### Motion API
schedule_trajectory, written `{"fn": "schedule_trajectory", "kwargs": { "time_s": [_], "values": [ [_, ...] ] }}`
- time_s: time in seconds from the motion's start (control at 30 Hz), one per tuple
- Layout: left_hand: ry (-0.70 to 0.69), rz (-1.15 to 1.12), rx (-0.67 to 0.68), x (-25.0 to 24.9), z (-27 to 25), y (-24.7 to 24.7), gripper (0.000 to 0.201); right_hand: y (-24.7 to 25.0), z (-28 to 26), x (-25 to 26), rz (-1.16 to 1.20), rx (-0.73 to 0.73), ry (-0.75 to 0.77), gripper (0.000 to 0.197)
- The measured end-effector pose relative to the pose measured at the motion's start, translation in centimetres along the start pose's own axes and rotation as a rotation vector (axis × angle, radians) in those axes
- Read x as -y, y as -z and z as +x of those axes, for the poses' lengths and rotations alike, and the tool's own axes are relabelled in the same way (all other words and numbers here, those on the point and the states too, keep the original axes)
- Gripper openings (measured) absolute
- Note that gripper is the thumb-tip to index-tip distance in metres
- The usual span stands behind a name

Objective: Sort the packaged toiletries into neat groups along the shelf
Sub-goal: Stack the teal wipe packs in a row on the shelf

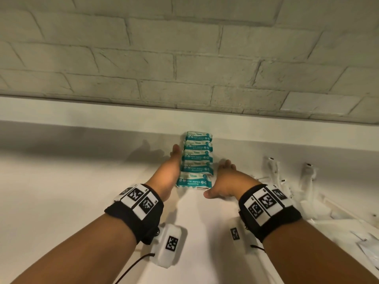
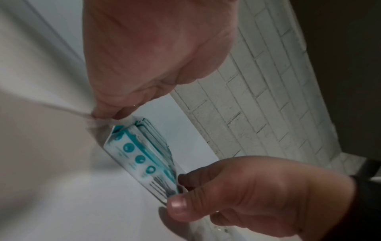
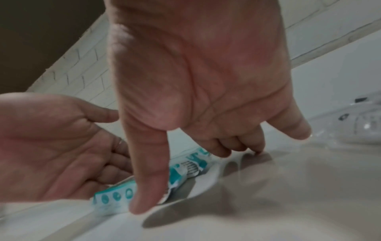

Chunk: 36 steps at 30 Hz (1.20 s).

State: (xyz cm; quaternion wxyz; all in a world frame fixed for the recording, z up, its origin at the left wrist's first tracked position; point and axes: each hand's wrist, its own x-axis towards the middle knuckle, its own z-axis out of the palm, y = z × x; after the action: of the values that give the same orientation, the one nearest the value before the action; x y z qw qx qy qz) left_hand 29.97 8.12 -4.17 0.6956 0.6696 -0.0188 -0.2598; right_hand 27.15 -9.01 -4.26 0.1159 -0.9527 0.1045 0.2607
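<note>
Several teal-and-white mini wipes packs [image 1: 196, 160] stand in one row running from front to back on the white shelf [image 1: 61, 191]. My left hand [image 1: 174, 161] lies flat along the row's left side, fingers straight against the packs. On the row's right side is my right hand [image 1: 223, 177], fingers relaxed with their tips on the shelf and the thumb at the front pack's corner. The left wrist view shows the wipes packs [image 2: 140, 154] end-on between the left hand [image 2: 144, 65] and right hand [image 2: 247, 187]. In the right wrist view, the right hand [image 3: 195, 81] has its thumb touching the front wipes pack [image 3: 115, 197], opposite the left hand [image 3: 51, 146].
Clear-wrapped white toiletries [image 1: 307, 175] lie scattered on the shelf to the right, with flat sachets [image 1: 369, 249] nearer the right edge. A white brick wall [image 1: 184, 58] and a raised ledge [image 1: 82, 111] close off the back.
</note>
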Motion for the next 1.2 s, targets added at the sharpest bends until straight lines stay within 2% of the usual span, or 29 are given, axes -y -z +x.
{"fn": "schedule_trajectory", "kwargs": {
  "time_s": [0.1,0.2,0.37,0.53,0.67,0.73,0.83,0.9,1.0,1.1,1.2],
  "values": [
    [-0.027,-0.021,0.005,0.8,-0.7,-0.3,0.071,-0.2,-0.7,-0.2,-0.033,0.005,0.007,0.11],
    [-0.041,-0.032,0.01,1.0,-1.2,-0.8,0.071,-1.0,-0.5,-0.1,-0.046,0.025,0.087,0.091],
    [-0.053,-0.041,0.019,0.6,-1.4,-1.5,0.069,-2.4,0.6,-0.1,-0.063,0.01,0.09,0.084],
    [-0.028,-0.017,0.015,0.5,-1.5,-1.6,0.073,-1.9,-1.0,0.4,-0.05,-0.019,0.046,0.074],
    [-0.008,0.015,-0.005,0.5,-1.6,-1.6,0.072,-1.4,-1.9,1.1,-0.077,-0.019,0.015,0.076],
    [-0.008,0.058,-0.049,0.3,-2.0,-1.5,0.064,-1.0,-2.7,1.1,-0.081,-0.019,0.06,0.075],
    [-0.061,0.191,-0.109,-0.8,-3.5,-1.5,0.036,1.0,-5.6,0.7,-0.073,-0.069,0.194,0.062],
    [-0.12,0.275,-0.164,-1.6,-4.9,-1.9,0.022,2.7,-8.1,-1.0,-0.017,-0.113,0.249,0.05],
    [-0.177,0.427,-0.167,-2.3,-6.7,-3.1,0.025,5.1,-11.8,-6.2,0.121,-0.182,0.184,0.043],
    [-0.172,0.623,-0.039,-2.4,-8.6,-6.6,0.025,5.8,-14.9,-13.1,0.148,-0.259,0.033,0.033],
    [-0.207,0.94,0.153,-1.5,-9.2,-11.0,0.032,4.1,-17.9,-18.6,0.029,-0.189,-0.052,0.034]
  ]
}}
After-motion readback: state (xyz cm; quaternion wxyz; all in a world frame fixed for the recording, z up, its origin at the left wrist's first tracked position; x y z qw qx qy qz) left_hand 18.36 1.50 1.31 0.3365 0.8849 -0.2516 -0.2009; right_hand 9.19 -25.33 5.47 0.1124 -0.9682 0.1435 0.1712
